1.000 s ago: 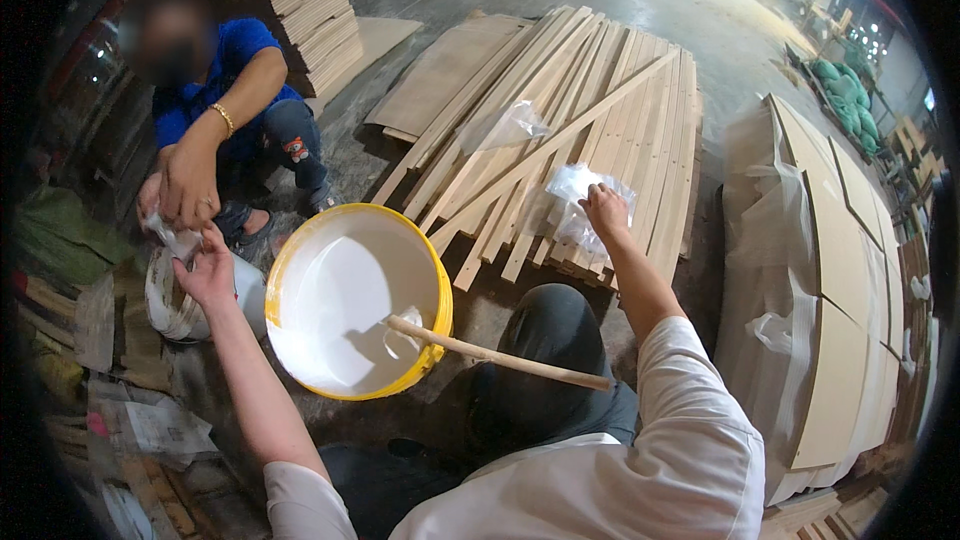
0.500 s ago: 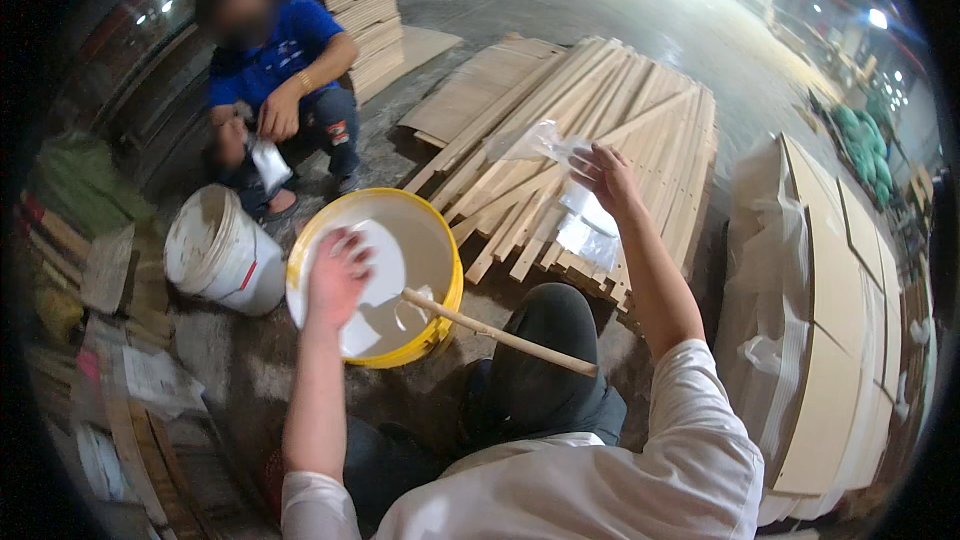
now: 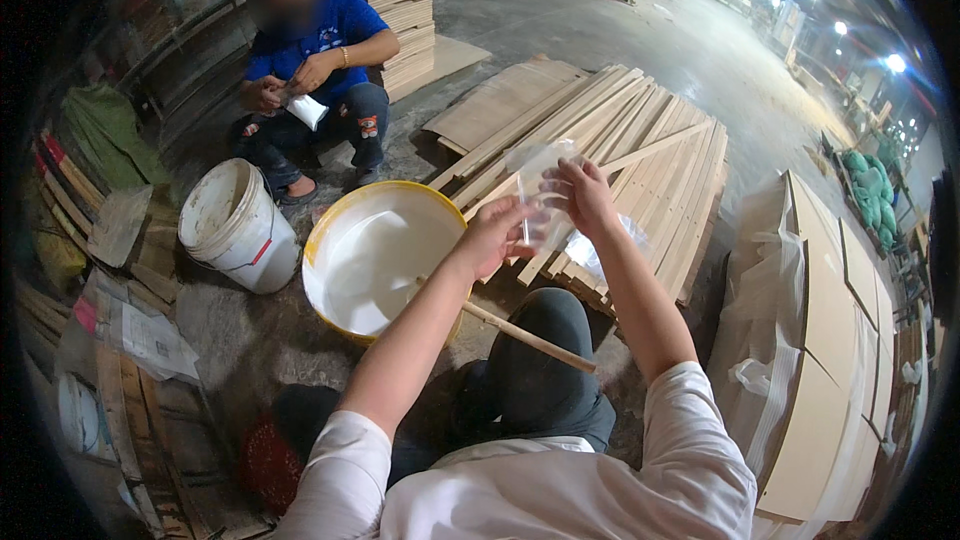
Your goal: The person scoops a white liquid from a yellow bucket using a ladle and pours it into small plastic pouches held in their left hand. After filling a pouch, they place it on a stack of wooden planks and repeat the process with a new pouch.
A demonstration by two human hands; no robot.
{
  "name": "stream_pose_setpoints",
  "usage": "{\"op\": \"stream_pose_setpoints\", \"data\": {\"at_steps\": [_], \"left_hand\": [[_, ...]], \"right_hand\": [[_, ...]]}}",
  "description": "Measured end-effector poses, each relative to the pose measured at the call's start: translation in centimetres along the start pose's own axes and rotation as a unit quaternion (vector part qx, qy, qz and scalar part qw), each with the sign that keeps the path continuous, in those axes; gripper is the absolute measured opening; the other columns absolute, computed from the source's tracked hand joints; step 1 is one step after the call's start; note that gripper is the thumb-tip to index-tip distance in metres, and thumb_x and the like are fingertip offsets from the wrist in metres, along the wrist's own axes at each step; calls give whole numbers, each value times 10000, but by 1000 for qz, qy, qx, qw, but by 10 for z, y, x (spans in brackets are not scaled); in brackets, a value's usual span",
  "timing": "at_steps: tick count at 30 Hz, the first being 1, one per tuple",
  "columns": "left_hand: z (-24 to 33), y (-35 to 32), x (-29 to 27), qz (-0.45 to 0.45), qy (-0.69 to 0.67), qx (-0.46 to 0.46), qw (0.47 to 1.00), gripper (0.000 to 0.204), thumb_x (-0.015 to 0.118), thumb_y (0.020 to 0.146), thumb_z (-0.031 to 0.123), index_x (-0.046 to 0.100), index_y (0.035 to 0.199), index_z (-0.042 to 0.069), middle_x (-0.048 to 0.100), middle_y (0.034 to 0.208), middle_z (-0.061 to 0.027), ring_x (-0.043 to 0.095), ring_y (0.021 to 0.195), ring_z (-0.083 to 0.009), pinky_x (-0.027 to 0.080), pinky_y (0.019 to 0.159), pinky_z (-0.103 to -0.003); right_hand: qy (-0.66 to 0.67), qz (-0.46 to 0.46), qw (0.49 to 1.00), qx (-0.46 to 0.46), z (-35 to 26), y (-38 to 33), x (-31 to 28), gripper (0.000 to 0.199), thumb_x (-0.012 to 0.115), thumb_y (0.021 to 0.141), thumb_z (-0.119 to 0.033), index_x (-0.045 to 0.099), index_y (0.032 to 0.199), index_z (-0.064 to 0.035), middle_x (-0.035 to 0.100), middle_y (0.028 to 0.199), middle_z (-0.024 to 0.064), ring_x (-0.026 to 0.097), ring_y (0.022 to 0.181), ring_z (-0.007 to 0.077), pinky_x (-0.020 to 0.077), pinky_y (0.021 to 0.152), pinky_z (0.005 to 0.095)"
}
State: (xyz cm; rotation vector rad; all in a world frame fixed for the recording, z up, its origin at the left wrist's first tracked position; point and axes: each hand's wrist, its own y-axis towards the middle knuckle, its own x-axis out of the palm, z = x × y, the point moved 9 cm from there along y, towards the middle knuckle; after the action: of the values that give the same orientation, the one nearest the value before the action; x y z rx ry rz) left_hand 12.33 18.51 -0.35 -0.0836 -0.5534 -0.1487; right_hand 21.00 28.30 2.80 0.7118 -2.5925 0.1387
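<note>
left hand (image 3: 492, 236), right hand (image 3: 580, 195) gripping clear bag (image 3: 537, 190) (beyond yellow basin (image 3: 325, 240) rim)

Two buckets (image 3: 372, 258) (image 3: 236, 227), one stick (image 3: 528, 338), one plastic bag (image 3: 540, 195).

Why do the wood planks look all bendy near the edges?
In the head view, the fisheye lens curves straight edges toward the rim, so the wood planks bow; corners go black, ceiling lights glare, and the clear plastic bag looks hazy.

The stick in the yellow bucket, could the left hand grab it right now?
Probably not at once: the left hand and the right hand both grip a clear plastic bag. The stick lies bare just below, so once the bag is freed, likely yes.
</note>
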Motion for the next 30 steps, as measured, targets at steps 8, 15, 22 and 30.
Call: {"op": "stream_pose_setpoints", "data": {"at_steps": [8,15,22,30], "left_hand": [[-39,-46,-40,127,169,-73,975,254,576,858,197,534,1041,27,623,874,-79,619,697,-137,512,520,-239],[64,-159,-122,353,176,82,915,113,576,852,138,568,904,38,535,699,-13,497,567,-89,395,486,-225],[83,-288,-148,462,219,159,844,70,517,855,54,528,924,45,510,755,-32,476,609,-105,384,529,-247],[48,-290,-149,482,192,134,844,79,509,850,18,518,926,35,496,714,-36,466,605,-107,398,539,-245]], "right_hand": [[-109,-15,993,40,73,-20,-14,230,519,906,-229,481,926,-3,598,830,119,621,656,213,526,537,320],[-555,-28,823,-117,98,73,-67,232,572,834,-216,558,996,-51,623,857,122,615,792,279,495,700,378],[-716,-295,632,-39,194,73,-11,224,554,788,-303,604,854,-95,588,872,111,599,836,301,480,714,410],[-823,-339,456,-9,243,24,16,431,521,811,-386,520,1219,-246,431,1233,285,631,860,327,508,709,388]]}}
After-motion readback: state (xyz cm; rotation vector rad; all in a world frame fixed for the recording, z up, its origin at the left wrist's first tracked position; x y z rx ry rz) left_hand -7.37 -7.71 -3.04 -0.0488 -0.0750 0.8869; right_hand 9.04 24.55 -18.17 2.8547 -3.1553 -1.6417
